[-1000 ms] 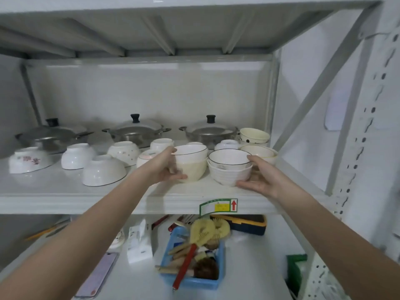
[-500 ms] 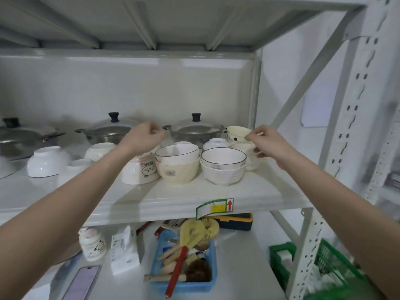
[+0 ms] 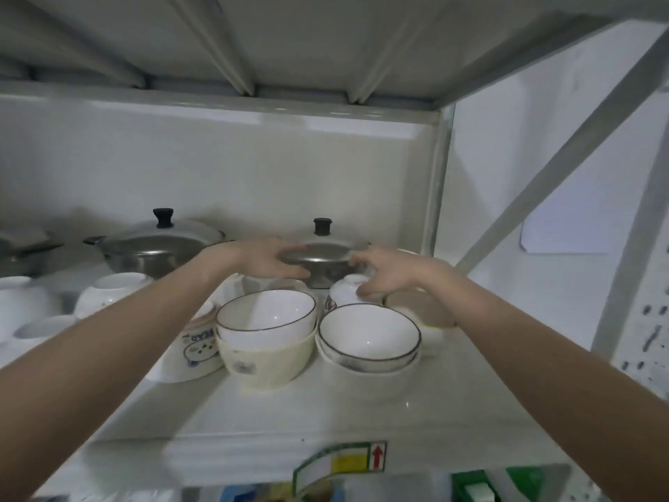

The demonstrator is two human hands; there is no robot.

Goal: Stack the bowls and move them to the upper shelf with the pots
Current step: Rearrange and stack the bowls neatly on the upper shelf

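Both hands have left the front stacks and reached deeper: left hand (image 3: 264, 260) spread, empty, at the rear pot (image 3: 322, 260); right hand (image 3: 389, 271) curled loosely over an upturned bowl (image 3: 349, 289). Stacked bowls (image 3: 266, 333) sit nearer, apparently placed.

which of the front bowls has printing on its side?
The upside-down white bowl at front left, printed with "BEAR" and a cartoon face. The two stacks beside it, dark-rimmed bowl and, are upright.
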